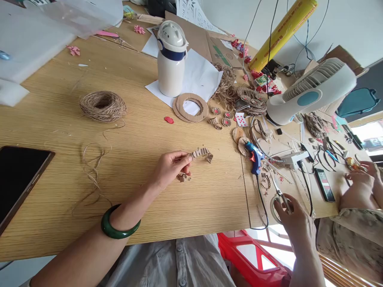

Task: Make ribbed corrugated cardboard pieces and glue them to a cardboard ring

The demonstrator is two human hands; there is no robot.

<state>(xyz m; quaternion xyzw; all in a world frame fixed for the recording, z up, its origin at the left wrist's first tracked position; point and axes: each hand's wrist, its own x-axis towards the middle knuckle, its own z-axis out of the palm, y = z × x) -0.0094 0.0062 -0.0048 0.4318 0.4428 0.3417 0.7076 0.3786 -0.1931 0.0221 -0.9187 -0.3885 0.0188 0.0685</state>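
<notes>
Partly hidden, a cardboard strip [200, 153] (one end behind the left hand [171, 168])

The left forearm [80, 251] reaches in from the lower left, angling up toward a slightly bent wrist. The left hand [171, 169] sits low with thumb and fingertips pinched together. The right hand [295, 217] rises from the bottom edge, fingers curled forward and down, above a nearly upright right forearm [306, 267].
</notes>
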